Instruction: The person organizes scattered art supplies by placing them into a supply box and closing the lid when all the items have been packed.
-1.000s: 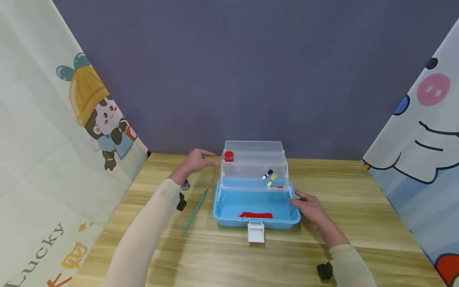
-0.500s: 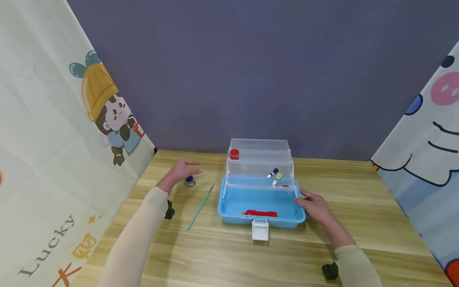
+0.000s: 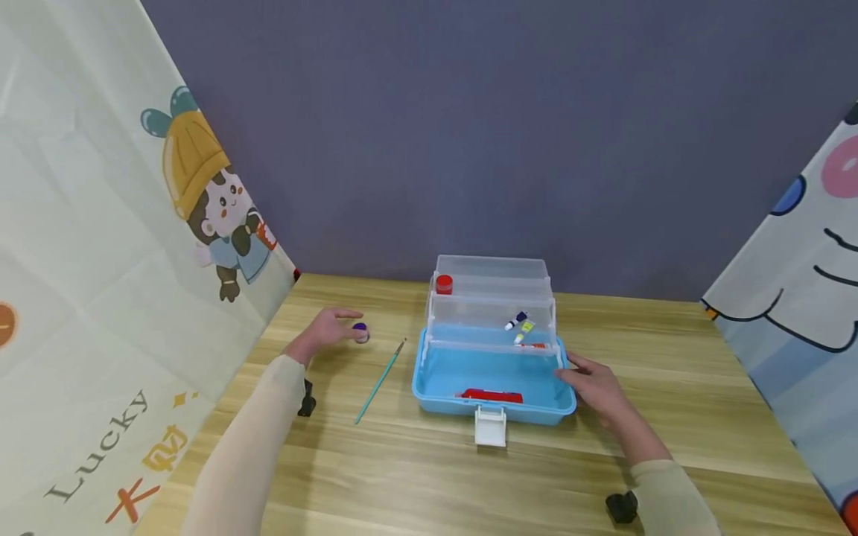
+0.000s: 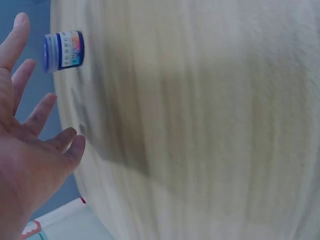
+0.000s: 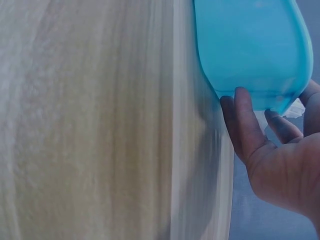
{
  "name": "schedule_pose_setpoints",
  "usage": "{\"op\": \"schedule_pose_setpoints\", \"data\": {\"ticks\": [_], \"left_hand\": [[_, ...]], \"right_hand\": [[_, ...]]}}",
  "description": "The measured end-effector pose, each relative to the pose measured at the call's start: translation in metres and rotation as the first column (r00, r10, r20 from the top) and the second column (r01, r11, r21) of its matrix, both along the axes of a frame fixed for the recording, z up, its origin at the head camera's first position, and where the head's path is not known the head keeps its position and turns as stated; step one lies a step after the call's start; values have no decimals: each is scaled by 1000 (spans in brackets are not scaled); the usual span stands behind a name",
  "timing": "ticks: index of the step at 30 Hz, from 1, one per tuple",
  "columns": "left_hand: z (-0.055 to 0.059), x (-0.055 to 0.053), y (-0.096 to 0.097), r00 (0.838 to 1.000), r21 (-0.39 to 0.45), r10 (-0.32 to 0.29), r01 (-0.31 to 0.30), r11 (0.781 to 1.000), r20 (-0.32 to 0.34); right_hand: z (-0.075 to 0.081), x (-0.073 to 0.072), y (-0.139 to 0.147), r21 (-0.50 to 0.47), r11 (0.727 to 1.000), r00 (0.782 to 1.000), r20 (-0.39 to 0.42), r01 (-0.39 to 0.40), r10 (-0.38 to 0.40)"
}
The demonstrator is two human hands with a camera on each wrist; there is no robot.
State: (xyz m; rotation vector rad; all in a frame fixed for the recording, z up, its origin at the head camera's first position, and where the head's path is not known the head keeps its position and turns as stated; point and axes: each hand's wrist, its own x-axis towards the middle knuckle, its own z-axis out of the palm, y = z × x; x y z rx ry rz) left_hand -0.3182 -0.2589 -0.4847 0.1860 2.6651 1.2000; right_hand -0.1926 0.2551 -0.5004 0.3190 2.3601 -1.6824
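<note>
My left hand has its fingers spread beside a small paint jar with a purple lid. In the left wrist view the jar stands on the table just past the fingertips, with a gap to the palm. At its right end, a light blue storage box is held by my right hand, thumb at the rim and fingers along the outer wall. Clear tiered trays rise at the back of the box. They carry a red-lidded jar, a purple-capped tube and a yellow tube.
A green paintbrush lies between the left hand and the box. Inside the box's base is a red tube. The white latch hangs down in front. A dark wall borders the wooden table behind.
My left hand has moved left and down, away from the trays, to the purple-lidded jar. My right hand stays on the box's end. The head view has shifted slightly left.
</note>
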Motion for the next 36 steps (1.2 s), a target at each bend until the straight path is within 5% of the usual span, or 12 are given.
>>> {"op": "schedule_pose_setpoints", "data": {"ticks": [21, 36], "left_hand": [[-27, -1, -6, 998, -112, 19, -25, 993, -53], [-25, -8, -5, 988, -171, -12, -15, 985, -154]], "right_hand": [[-1, 3, -2, 1, 1000, 1000, 11, -2, 2], [2, 1, -1, 4, 1000, 1000, -1, 7, -7]]}}
